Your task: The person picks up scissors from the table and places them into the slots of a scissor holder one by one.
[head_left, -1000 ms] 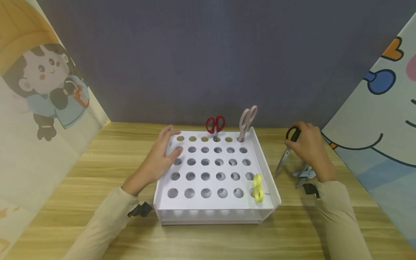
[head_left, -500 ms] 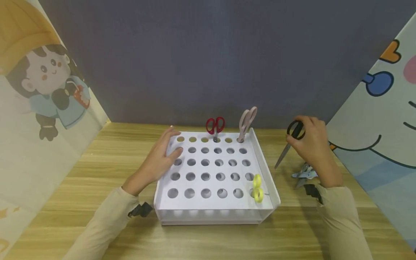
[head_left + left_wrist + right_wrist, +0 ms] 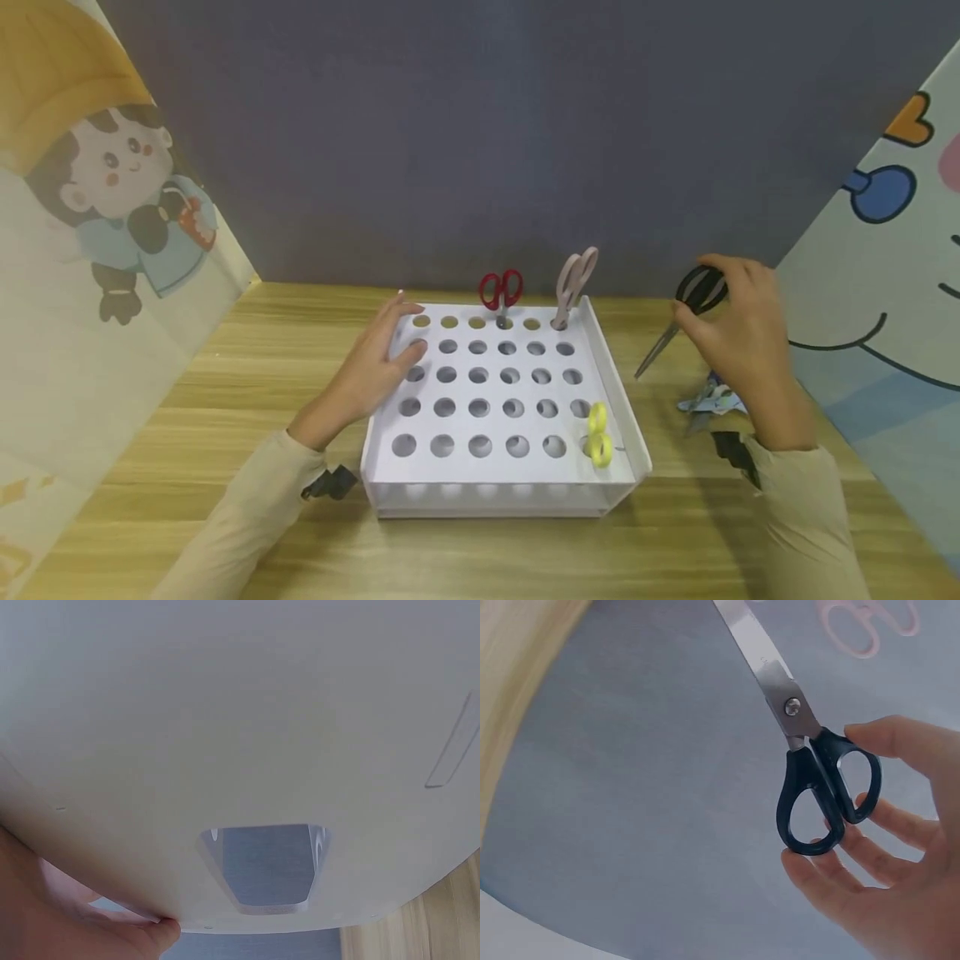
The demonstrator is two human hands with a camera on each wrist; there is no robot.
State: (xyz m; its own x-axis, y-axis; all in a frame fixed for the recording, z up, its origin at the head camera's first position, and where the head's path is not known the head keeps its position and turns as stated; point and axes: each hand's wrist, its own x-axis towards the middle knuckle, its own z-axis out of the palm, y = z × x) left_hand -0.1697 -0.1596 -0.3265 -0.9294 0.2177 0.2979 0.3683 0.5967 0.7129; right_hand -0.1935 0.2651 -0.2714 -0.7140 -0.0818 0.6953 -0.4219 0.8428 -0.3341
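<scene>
While the white rack (image 3: 495, 472) holds three scissors (image 3: 564, 305), right grip (image 3: 742, 321) pinches black scissors (image 3: 802, 766); left grip (image 3: 367, 367) rests there relaxed.

No text is readable; a tiny marking (image 3: 765, 660) on the black-handled scissors (image 3: 805, 726) is illegible

Gry wall (image 3: 480, 150) stands behind wood tbl (image 3: 255, 375), cartoon walls (image 3: 112, 225) L & R.

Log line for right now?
left hand: rests on white rack | right hand: holds black-handled scissors, right of rack | in rack: red scissors, pink scissors, yellow scissors
</scene>
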